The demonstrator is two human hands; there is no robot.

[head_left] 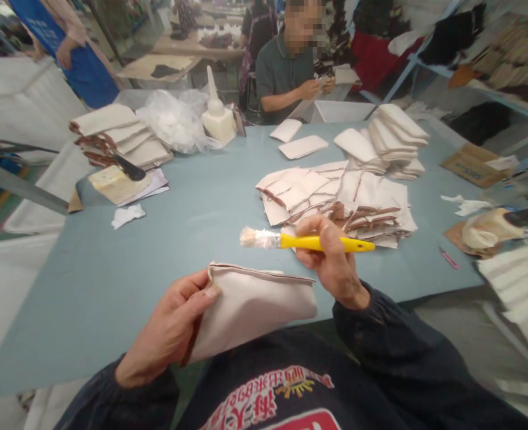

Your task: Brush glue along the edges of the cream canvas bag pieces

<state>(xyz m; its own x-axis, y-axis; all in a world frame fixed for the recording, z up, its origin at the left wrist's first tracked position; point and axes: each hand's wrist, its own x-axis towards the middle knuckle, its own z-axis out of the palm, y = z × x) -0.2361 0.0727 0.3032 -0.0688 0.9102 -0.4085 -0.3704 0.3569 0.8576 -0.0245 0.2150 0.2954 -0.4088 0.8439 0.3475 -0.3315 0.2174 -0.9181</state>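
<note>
Low in the middle of the view, my left hand (174, 322) grips the left end of a cream fabric piece (259, 310) with a brown edge, thumb on its near face. The piece is tilted, its long top edge facing up. My right hand (331, 257) is closed round the yellow handle of a paintbrush (306, 242), held level with its pale bristles pointing left. The brush hovers above the fabric piece, apart from it. Just behind my right hand lies a spread pile of similar cream pieces with brown edges (300, 185).
Stacked cream pieces (393, 140) stand at the back right. A white squeeze bottle (218, 116), a plastic bag (174, 119) and another fabric stack (125, 134) line the back left. A glue-stained container (488, 230) and small pink cutter (449, 257) lie right. A co-worker (286, 74) sits opposite.
</note>
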